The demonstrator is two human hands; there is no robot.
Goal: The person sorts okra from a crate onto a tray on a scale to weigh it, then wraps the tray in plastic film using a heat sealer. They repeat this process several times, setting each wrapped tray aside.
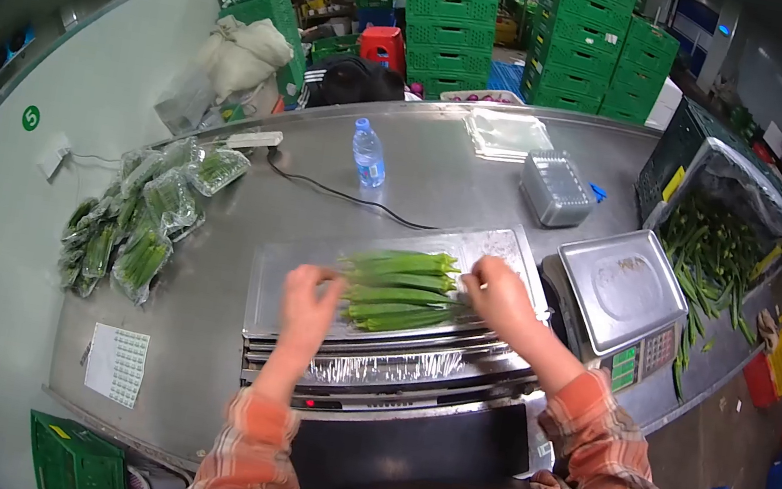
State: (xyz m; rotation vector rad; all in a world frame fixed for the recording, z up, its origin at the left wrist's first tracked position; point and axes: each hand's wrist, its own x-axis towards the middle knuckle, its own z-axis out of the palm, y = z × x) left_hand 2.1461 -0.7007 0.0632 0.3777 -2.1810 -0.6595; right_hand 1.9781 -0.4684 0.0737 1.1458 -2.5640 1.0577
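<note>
A row of green okra pods (399,291) lies crosswise on the metal plate of a film wrapping machine (278,288), stem ends to the right. By the pods' left tips is my left hand (310,298), its fingers bent and smeared by motion. My right hand (497,296) is closed in a pinch beside the stem ends; what its fingertips hold, if anything, is hidden. Shiny clear film (388,368) shows along the machine's front, below the okra.
Wrapped okra packs (149,208) are piled at left, near a label sheet (116,363). A water bottle (369,155), clear trays (556,188) and a cable (347,200) lie behind the machine. To the right stand a scale (619,291) and a tipped crate (670,170) spilling loose okra.
</note>
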